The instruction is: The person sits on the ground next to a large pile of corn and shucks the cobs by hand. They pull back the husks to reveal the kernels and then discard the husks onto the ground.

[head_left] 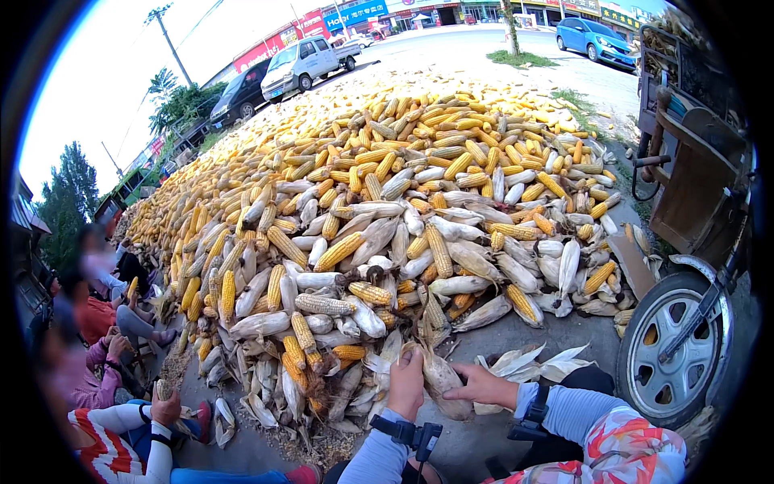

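An ear of corn in its pale, dry husk [439, 373] is held between my hands, low in the middle of the picture. My left hand [405, 382] is closed at the ear's upper end, where loose strands of husk stick up past the fingertips. Against the ear's right side, lower down, my right hand [482, 387] has its thumb and fingers closed on it. The ear tilts down to the right, and no kernels show on it. Just beyond rises a large pile of corn ears [419, 202], bare yellow ones mixed with husked ones.
Stripped husks [528, 363] lie beyond my right hand. A three-wheeled cart's wheel [676, 351] stands close on the right. At left sit several people; the nearest one's hand [166, 406] holds a corn ear. Vehicles, including a white pickup truck [305, 64], are parked behind the pile.
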Tool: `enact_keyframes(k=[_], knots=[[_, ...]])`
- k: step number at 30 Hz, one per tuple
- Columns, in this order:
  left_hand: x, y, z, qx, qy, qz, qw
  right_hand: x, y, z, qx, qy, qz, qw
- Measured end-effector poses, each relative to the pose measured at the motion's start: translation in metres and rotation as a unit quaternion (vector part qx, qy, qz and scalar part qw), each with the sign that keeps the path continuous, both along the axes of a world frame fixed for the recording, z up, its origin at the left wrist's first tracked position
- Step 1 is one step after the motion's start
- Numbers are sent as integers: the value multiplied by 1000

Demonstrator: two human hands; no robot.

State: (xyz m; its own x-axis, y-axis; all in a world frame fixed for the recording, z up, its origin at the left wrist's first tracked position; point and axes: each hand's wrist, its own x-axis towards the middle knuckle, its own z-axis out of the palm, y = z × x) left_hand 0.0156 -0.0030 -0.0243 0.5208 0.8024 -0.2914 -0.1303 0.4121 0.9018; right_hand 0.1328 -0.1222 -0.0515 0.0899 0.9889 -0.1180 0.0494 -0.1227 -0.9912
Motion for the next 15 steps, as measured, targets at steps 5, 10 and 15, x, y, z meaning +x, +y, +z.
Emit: enact_keyframes(k=[5, 10, 15], knots=[[-2, 4, -7, -50, -23, 14, 998, 6, 2, 4, 35, -48, 22, 998], [-4, 7, -18, -57, -104, 58, 991, 1, 2, 9, 94, -135, -41, 986], [-2, 5, -2, -75, -129, 122, 981, -11, 5, -6, 33, -56, -178, 982]])
